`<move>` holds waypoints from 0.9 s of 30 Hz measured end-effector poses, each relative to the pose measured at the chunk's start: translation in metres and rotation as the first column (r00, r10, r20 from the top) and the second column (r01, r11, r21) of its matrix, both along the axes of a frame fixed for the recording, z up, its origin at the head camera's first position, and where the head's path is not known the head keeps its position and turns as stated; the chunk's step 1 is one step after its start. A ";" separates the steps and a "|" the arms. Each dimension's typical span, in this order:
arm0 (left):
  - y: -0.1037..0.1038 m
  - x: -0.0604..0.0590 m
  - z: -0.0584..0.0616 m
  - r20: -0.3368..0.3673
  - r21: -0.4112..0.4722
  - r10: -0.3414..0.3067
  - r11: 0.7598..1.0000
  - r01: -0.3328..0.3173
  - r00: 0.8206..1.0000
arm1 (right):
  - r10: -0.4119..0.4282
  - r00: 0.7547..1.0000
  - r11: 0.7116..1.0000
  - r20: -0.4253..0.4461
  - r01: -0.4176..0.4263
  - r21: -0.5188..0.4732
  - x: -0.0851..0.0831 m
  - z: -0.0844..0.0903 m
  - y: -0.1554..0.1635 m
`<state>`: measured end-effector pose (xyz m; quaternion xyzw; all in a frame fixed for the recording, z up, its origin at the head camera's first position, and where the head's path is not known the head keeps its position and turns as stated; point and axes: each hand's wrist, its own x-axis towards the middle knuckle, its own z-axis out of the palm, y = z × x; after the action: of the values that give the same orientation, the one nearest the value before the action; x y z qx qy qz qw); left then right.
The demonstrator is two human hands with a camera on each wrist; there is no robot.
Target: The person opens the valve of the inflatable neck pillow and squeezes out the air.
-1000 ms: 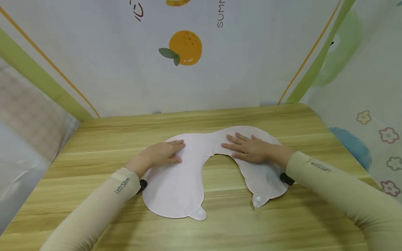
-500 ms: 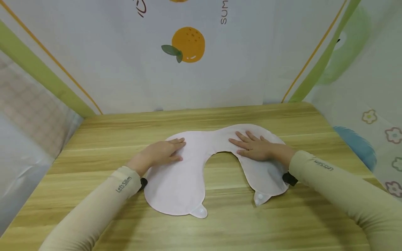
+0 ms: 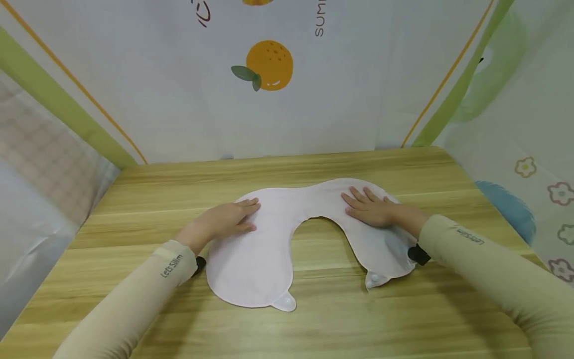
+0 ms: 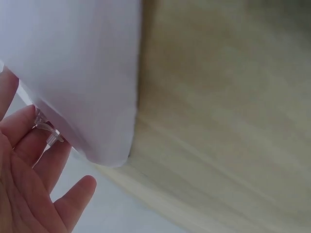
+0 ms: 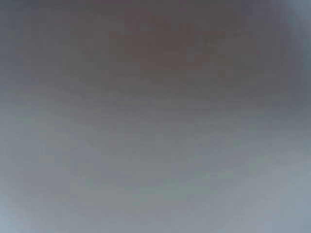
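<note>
A flat, pale pink U-shaped neck pillow point(image 3: 255, 264) lies with its opening toward me in the head view. On its left arm rests my left hand point(image 3: 228, 219), fingers extended. In the left wrist view, a clear plastic valve point(image 4: 52, 136) is by the left fingers point(image 4: 53, 165), with the thumb apart from it; whether they grip it is unclear. My right hand point(image 3: 369, 208) lies spread on the upper right part of the pillow. Two snap tabs, a left tab point(image 3: 284, 302) and a right tab point(image 3: 375, 279), stick out at the lower ends. The right wrist view is only a dark blur.
The pillow is on a wood-grain table point(image 3: 332, 324). Behind the table hangs a white curtain point(image 3: 197, 114) printed with an orange, and a flower-patterned sheet point(image 3: 547, 149) hangs at the right. Both forearms wear beige sleeves point(image 3: 130, 299).
My right hand has slid to the right across the pillow, its fingers still spread. The pillow's right end and tab have shifted slightly right. The left hand has moved only a little to the left.
</note>
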<state>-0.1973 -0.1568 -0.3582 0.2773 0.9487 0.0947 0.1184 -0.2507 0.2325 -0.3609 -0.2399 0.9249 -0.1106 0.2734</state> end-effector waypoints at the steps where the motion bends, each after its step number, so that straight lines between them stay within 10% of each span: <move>1: 0.000 0.000 0.000 -0.005 -0.002 -0.001 1.000 0.001 1.000 | -0.002 1.000 1.000 -0.001 0.002 0.006 0.000 0.001 0.001; 17: -0.001 0.000 0.001 -0.013 -0.003 -0.001 1.000 0.000 1.000 | -0.030 0.995 0.999 0.090 0.033 -0.027 -0.009 0.006 0.034; 27: -0.002 -0.001 -0.002 -0.029 -0.012 -0.023 1.000 0.022 0.999 | -0.017 1.000 1.000 -0.001 0.018 0.025 -0.011 -0.002 0.061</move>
<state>-0.1985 -0.1584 -0.3598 0.2887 0.9477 0.0840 0.1073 -0.2616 0.2939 -0.3632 -0.2285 0.9284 -0.1015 0.2750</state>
